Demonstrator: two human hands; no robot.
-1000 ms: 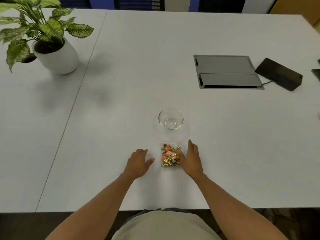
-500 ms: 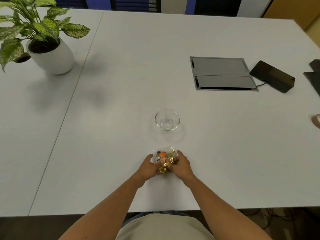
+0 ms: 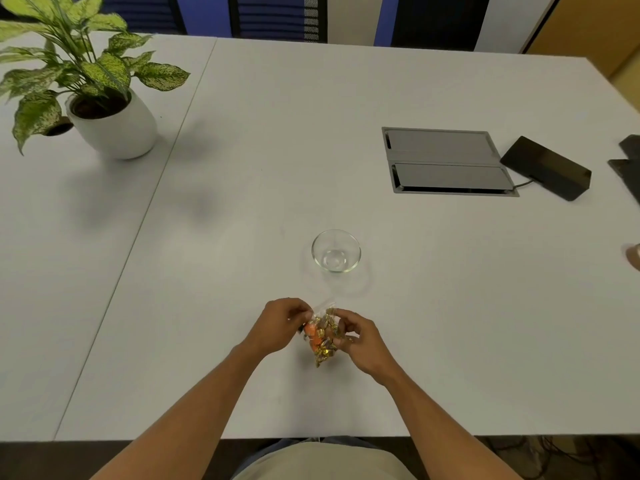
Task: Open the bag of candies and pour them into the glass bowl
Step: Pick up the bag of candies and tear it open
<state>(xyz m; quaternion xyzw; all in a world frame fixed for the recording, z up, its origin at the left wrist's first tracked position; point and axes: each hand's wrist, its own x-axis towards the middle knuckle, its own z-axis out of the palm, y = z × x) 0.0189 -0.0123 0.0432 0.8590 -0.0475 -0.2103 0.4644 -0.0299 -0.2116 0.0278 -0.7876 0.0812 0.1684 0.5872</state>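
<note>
Both my hands, left (image 3: 280, 323) and right (image 3: 360, 341), pinch the bag (image 3: 322, 336) near the surface's (image 3: 242, 202) front edge; a hard tear could scatter candies short of the bowl (image 3: 336, 251).

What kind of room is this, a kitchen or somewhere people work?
Probably an office meeting room, not a kitchen. The big white table has a built-in cable hatch, a potted plant stands on it, and office chairs wait at its far edge.
</note>
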